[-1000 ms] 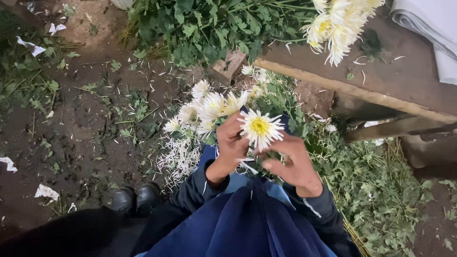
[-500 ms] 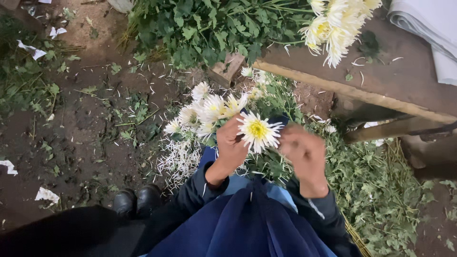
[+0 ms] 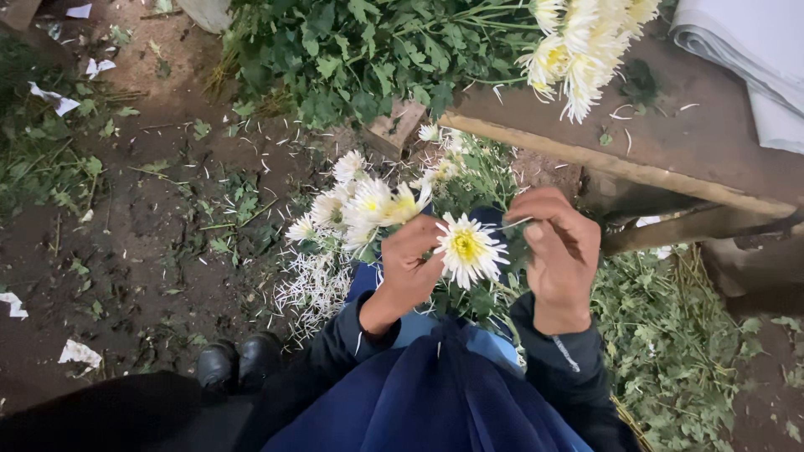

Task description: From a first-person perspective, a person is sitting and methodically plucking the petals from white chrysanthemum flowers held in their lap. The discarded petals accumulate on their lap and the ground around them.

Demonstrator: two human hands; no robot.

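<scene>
Where the bare earth [image 3: 151, 218] spreads out to the left, it carries scattered leaves, white scraps and loose petals, and a thick bank of green foliage [image 3: 360, 59] runs along its far side. A wooden bench [image 3: 670, 151] crosses the upper right, with a bunch of pale blooms [image 3: 578, 50] hanging over its near edge and folded white sheets [image 3: 754, 59] at its far right corner. Cut stems and leaves [image 3: 670, 335] pile on the ground below the bench's near edge. A pair of black shoes [image 3: 239, 362] stands at the lower left.

The left hand [image 3: 410, 272] comes up from a dark sleeve, fingers curled shut around the stem of a white daisy-like flower [image 3: 467, 248], with more blooms [image 3: 360, 205] bunched behind its knuckles. The right hand [image 3: 557, 251] is raised just beside the flower, back to the camera, its fingertips pinched together on something thin that I cannot make out.

The flower sits between the two hands, its yellow centre facing up at the camera, its stem running down and hidden behind the left hand.
</scene>
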